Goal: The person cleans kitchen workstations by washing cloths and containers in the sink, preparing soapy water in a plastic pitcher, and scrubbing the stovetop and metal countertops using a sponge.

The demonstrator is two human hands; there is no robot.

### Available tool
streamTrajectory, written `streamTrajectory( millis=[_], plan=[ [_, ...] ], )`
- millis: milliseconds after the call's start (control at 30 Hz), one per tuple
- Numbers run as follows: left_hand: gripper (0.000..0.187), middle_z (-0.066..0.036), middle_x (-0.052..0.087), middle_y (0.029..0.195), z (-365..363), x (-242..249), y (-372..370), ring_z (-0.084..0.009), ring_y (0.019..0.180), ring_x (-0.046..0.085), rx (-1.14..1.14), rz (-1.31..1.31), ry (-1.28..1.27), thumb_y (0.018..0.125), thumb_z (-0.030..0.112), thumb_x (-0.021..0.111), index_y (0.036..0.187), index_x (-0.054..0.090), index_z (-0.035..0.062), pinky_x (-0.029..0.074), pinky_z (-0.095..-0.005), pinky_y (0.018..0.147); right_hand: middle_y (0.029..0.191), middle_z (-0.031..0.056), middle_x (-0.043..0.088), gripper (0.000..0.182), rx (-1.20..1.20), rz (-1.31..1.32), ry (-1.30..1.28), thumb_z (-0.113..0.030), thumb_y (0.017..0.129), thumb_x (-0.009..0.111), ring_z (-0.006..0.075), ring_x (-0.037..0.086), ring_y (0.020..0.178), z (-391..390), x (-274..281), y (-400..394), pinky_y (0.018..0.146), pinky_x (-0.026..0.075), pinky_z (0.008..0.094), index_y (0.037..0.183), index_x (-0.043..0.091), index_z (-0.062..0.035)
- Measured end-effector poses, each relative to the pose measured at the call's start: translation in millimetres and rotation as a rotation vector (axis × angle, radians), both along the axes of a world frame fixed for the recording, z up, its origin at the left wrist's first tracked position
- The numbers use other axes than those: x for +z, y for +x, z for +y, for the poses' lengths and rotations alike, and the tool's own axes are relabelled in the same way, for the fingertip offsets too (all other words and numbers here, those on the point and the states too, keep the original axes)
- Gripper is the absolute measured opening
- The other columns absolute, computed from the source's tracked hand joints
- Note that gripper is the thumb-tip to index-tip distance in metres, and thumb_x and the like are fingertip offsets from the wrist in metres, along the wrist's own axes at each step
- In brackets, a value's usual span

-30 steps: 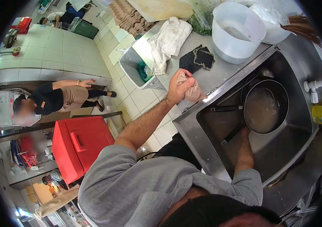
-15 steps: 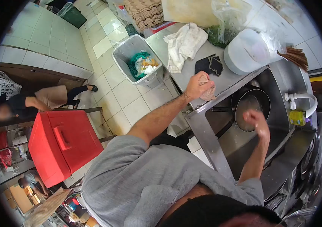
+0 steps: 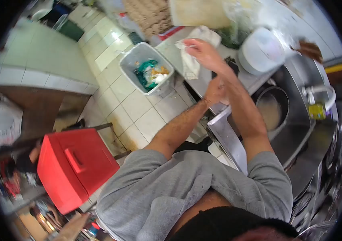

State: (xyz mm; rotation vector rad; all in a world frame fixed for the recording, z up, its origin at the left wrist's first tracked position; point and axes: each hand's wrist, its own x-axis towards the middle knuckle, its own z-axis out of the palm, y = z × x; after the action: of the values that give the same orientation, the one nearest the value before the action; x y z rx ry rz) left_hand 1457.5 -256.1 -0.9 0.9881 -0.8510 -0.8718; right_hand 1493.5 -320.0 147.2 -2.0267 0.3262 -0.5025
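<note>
My right hand [image 3: 207, 54] reaches across my left arm to the white cloth [image 3: 190, 66] on the steel counter. Its fingers are closed on an upper fold of the cloth, slightly blurred. My left hand [image 3: 216, 90] is closed near the counter's front edge, partly hidden behind my right forearm. Only a sliver of the pale brown crumpled thing in it shows; what it is I cannot make out. A dark pad [image 3: 232, 64] lies beside the cloth, partly covered by my forearm. In the sink sits a black frying pan [image 3: 271, 108] with cloudy water in it.
A steel sink [image 3: 295, 138] with a white faucet [image 3: 319, 91] and a yellow-green sponge [image 3: 316, 111] is at right. Behind are a white tub [image 3: 261, 50] and egg trays [image 3: 149, 16]. At left stand a grey bin [image 3: 129, 66], a red cooler [image 3: 76, 164] and a partly hidden person [image 3: 30, 160].
My right hand has left the pan in the sink and moved up and left onto the white cloth. My left hand stays near the counter edge. The person at left is now mostly behind the cooler.
</note>
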Motion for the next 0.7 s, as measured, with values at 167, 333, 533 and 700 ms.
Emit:
streamTrajectory(
  millis=[167, 333, 533, 700],
  plan=[
    [0.023, -0.006, 0.057, 0.075, -1, 13, 1, -0.0140, 0.068, 0.054, 0.169, -0.500, 0.058, 0.078, 0.021, 0.066, 0.087, 0.056, 0.0035, 0.045, -0.0276, 0.063, 0.090, 0.0015, 0.060, 0.019, -0.565, 0.071, 0.408, -0.006, 0.084, 0.052, 0.0092, 0.056, 0.078, -52, -61, -255, 0.071, 0.045, 0.0229, 0.101, 0.059, -0.0017],
    [0.017, -0.003, 0.054, 0.080, 0, 31, -8, -0.0108, 0.072, 0.049, 0.154, -0.348, 0.175, 0.080, 0.014, 0.063, 0.087, 0.054, 0.0019, 0.042, -0.0247, 0.067, 0.077, 0.0082, 0.061, 0.023, -0.913, 0.659, 0.714, -0.004, 0.077, 0.047, 0.0162, 0.058, 0.070, -22, -243, -469, 0.066, 0.046, 0.0283, 0.095, 0.060, 0.0009],
    [0.018, -0.007, 0.054, 0.085, -2, 27, -11, -0.0145, 0.078, 0.049, 0.181, -0.363, 0.156, 0.082, 0.014, 0.058, 0.091, 0.050, -0.0004, 0.041, -0.0282, 0.073, 0.102, 0.0178, 0.061, 0.029, -0.599, 0.917, -0.041, -0.014, 0.082, 0.049, 0.0347, 0.056, 0.095, -5, -363, -447, 0.084, 0.043, 0.0421, 0.106, 0.059, -0.0022],
    [0.020, -0.011, 0.053, 0.087, -2, 30, -13, -0.0168, 0.080, 0.049, 0.188, -0.378, 0.209, 0.082, 0.016, 0.054, 0.092, 0.048, 0.0003, 0.041, -0.0310, 0.077, 0.111, 0.0212, 0.056, 0.034, -1.067, 0.623, -0.081, -0.016, 0.076, 0.053, 0.0367, 0.051, 0.106, -19, -458, -428, 0.089, 0.040, 0.0452, 0.106, 0.059, -0.0029]
  ],
)
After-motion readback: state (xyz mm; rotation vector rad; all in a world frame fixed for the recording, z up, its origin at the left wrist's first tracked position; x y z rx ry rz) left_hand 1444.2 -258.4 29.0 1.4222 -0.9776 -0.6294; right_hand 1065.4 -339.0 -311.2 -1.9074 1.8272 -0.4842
